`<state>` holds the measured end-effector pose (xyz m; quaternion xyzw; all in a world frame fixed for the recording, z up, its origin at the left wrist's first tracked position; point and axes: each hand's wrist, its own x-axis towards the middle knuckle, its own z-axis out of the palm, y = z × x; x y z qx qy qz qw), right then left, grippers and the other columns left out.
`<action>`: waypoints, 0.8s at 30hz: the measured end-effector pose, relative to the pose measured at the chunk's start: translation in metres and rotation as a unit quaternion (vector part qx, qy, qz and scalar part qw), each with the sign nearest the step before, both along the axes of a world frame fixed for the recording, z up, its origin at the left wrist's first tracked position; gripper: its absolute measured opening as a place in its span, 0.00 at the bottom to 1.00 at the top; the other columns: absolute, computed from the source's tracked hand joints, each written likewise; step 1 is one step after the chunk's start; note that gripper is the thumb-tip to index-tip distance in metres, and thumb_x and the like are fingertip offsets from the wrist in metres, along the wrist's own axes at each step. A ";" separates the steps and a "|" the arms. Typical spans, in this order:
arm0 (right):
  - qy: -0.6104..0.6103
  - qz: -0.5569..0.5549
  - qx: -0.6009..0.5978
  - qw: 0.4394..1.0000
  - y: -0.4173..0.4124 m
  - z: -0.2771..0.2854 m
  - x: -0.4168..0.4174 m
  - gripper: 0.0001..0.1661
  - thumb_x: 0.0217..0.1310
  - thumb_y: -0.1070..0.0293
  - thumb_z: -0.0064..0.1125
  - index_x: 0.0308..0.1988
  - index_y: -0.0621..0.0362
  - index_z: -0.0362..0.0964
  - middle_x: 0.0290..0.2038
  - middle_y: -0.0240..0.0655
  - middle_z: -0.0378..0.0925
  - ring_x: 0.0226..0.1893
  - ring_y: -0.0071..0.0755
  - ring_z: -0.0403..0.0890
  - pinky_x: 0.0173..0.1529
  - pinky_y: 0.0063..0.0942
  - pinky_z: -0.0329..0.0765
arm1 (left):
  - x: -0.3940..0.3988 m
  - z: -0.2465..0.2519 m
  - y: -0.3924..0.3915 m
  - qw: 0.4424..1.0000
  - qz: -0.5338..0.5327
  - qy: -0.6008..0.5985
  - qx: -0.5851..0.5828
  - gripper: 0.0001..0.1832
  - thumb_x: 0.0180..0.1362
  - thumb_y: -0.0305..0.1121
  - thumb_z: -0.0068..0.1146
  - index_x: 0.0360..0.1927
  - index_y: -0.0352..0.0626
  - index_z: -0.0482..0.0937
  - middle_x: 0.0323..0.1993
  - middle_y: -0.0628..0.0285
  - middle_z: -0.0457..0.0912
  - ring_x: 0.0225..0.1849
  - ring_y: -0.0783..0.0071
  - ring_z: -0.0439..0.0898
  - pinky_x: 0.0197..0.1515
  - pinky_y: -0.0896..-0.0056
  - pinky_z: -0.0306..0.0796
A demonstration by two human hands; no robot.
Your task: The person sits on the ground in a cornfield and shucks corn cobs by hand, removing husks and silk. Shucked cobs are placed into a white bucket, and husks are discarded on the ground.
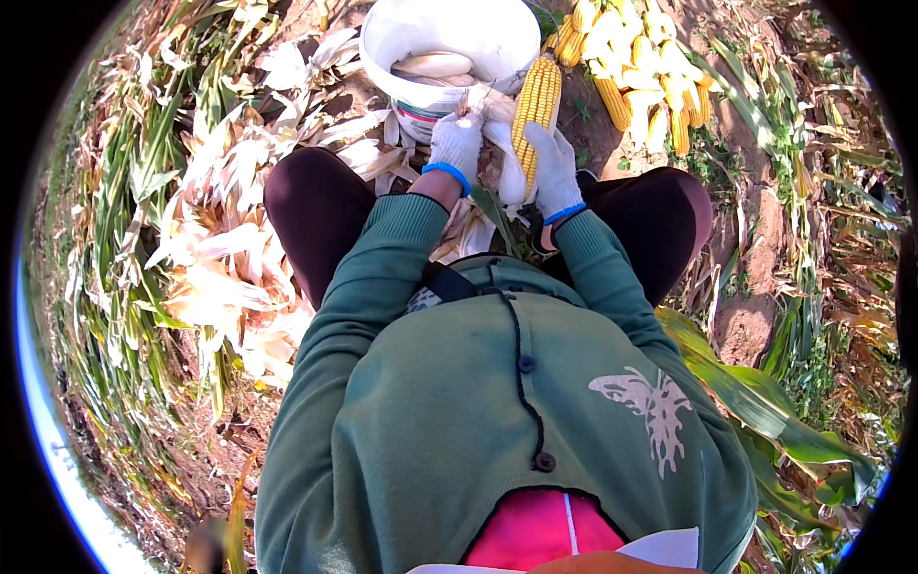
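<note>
A yellow ear of corn (536, 100) stands tilted in front of me, its kernels bare over most of its length. My right hand (556, 168), in a white knit glove with a blue cuff, grips its lower part. Pale husk (510, 172) hangs beside the ear's lower end. My left hand (457, 143), gloved the same way, is closed on dry husk leaves (495, 104) left of the ear; its fingertips are hidden. Just beyond both hands is a white plastic bucket (380, 72), with several ears still in their husks (434, 64) inside.
A pile of bare yellow corn ears (645, 72) lies on the soil at the upper right. Loose dry husks (237, 265) are heaped left of my bent left knee (315, 208). Cut corn stalks (150, 158) line the left; green leaves (774, 416) lie at right.
</note>
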<state>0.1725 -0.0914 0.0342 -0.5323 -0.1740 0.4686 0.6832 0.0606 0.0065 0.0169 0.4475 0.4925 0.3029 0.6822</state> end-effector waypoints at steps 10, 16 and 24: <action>-0.021 0.044 0.013 0.999 -0.005 0.008 -0.005 0.24 0.56 0.66 0.63 0.52 0.63 0.69 0.42 0.35 0.78 0.38 0.24 0.79 0.41 0.23 0.77 | -0.005 0.008 -0.006 0.966 -0.096 -0.122 -0.207 0.19 0.61 0.43 0.57 0.49 0.39 0.74 0.40 0.60 0.80 0.41 0.70 0.80 0.41 0.69 0.77; -0.167 0.050 -0.036 0.984 -0.003 0.011 -0.007 0.22 0.55 0.69 0.62 0.49 0.64 0.71 0.41 0.35 0.79 0.37 0.24 0.80 0.42 0.23 0.77 | -0.008 0.003 -0.008 0.959 -0.075 -0.146 -0.232 0.13 0.63 0.33 0.51 0.48 0.37 0.73 0.39 0.58 0.80 0.40 0.65 0.81 0.42 0.63 0.77; -0.144 0.050 -0.047 0.987 -0.003 0.010 -0.006 0.20 0.56 0.67 0.60 0.48 0.65 0.71 0.40 0.35 0.79 0.36 0.23 0.79 0.41 0.22 0.77 | -0.007 0.002 -0.005 0.954 -0.127 -0.136 -0.233 0.12 0.64 0.31 0.48 0.48 0.37 0.72 0.41 0.57 0.80 0.40 0.64 0.81 0.44 0.60 0.77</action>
